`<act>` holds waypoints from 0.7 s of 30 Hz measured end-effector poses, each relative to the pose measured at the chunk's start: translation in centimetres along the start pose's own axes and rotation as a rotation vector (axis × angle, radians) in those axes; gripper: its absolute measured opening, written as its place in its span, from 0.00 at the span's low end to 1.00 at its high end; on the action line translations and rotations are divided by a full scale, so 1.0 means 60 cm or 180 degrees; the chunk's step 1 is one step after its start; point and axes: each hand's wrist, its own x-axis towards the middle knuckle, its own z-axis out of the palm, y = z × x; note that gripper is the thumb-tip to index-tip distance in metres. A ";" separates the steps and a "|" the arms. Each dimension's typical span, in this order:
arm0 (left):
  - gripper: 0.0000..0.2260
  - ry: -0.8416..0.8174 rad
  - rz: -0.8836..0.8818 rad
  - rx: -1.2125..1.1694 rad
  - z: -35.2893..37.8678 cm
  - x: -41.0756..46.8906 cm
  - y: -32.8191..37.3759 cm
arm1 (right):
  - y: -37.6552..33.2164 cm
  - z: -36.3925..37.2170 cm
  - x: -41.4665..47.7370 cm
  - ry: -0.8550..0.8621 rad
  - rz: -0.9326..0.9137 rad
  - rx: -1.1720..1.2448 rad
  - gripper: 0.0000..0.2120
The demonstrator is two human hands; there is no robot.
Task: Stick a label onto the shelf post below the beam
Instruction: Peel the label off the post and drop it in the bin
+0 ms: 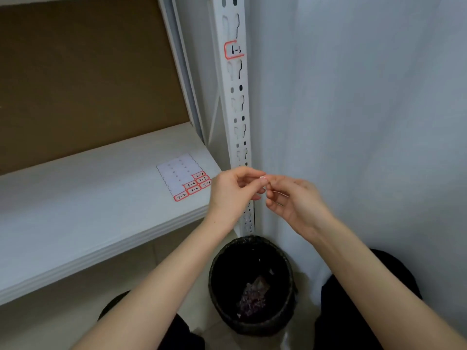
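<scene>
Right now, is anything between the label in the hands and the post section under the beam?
Nothing visible. Left hand and right hand pinch the label right in front of the post; only their own fingers cover it. The bin sits lower, clear of it.

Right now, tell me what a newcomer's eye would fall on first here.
Mid-frame, the left hand and right hand pinch a small white paper scrap in front of the white perforated metal post. Higher on it sits a red-bordered label marked 6-3. A sheet of red-bordered labels lies on the pale shelf board, and a round black bin stands below the hands.
</scene>
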 end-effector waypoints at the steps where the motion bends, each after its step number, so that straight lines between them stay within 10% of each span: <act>1: 0.03 0.0037 -0.0035 -0.0017 0.002 -0.005 -0.004 | 0.004 -0.002 -0.004 0.0028 0.0015 -0.0046 0.12; 21: 0.08 -0.0379 0.0077 0.1283 -0.008 -0.028 -0.070 | 0.043 -0.017 -0.015 0.0537 -0.0146 -0.1290 0.08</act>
